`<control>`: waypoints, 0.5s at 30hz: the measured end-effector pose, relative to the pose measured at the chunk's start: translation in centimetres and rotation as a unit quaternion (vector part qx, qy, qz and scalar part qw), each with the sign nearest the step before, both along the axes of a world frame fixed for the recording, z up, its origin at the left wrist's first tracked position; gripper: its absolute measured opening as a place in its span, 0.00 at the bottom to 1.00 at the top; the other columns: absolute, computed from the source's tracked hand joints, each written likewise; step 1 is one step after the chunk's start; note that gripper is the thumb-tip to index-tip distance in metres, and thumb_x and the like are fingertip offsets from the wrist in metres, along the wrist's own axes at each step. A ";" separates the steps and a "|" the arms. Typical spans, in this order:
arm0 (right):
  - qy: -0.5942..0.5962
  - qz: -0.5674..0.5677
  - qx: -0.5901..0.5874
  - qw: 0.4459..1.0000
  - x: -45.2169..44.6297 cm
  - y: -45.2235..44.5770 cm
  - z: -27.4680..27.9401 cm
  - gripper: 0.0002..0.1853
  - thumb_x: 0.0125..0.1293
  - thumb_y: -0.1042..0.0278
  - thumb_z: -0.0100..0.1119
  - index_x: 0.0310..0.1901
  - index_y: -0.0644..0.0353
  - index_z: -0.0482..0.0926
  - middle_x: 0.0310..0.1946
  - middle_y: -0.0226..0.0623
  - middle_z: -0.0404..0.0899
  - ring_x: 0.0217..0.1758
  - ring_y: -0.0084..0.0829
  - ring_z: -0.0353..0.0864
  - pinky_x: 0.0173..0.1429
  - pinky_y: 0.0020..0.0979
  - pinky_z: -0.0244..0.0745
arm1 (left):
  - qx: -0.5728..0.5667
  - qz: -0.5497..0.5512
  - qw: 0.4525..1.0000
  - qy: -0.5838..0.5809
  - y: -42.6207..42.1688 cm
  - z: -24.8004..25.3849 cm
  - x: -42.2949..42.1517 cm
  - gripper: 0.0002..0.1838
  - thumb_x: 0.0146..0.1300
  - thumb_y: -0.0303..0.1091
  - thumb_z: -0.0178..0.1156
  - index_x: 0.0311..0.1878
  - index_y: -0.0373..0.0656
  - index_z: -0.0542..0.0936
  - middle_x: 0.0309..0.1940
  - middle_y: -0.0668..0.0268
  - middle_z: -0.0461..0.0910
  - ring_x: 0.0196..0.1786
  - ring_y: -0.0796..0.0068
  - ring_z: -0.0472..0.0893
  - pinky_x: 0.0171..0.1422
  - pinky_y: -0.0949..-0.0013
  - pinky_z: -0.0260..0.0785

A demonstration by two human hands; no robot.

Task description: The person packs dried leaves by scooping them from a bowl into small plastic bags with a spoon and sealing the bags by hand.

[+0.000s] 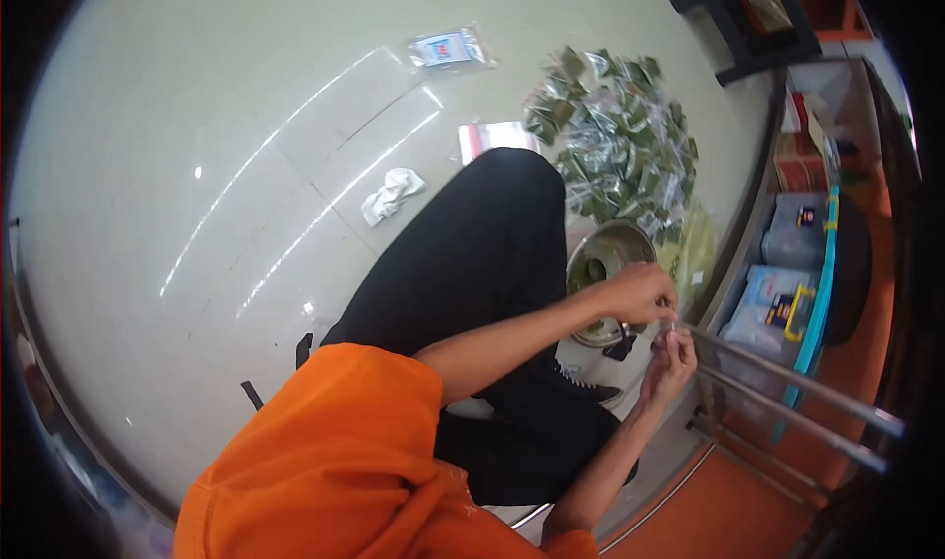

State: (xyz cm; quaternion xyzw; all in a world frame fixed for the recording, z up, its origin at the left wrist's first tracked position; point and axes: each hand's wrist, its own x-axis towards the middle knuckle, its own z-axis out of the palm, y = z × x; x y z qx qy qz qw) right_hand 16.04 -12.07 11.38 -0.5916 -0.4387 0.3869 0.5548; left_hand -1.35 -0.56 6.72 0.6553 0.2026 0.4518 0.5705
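Note:
My left hand [642, 291] reaches across the front of a metal pot, its fingers pinched together at the top of a small clear plastic bag [667, 329]. Just below it, my right hand [673, 360] grips the same bag between thumb and fingers. What is in the bag, if anything, is too small to tell. The metal pot [630, 232] stands on the floor by my leg, with green matter inside; my left hand and forearm hide part of it. Behind the pot lies a heap of small clear bags [620, 141] with green contents.
A crumpled white tissue [392, 197], a pack of clear bags [500, 138] and a packet with a blue label [448, 49] lie on the tiled floor. At right are metal rails [797, 382] and a shelf with plastic containers [773, 298]. A dark stool [743, 18] stands at top right.

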 end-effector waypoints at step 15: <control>-0.468 0.128 -0.138 0.863 -8.2 23.5 -0.3 0.28 0.67 0.64 0.69 0.62 0.73 0.77 0.56 0.50 0.83 0.59 0.36 0.83 0.66 0.33 0.76 | 0.044 0.062 0.972 0.222 -0.7 -2.8 3.0 0.11 0.56 0.39 0.71 0.37 0.42 0.89 0.49 0.54 0.83 0.57 0.51 0.80 0.61 0.46 0.69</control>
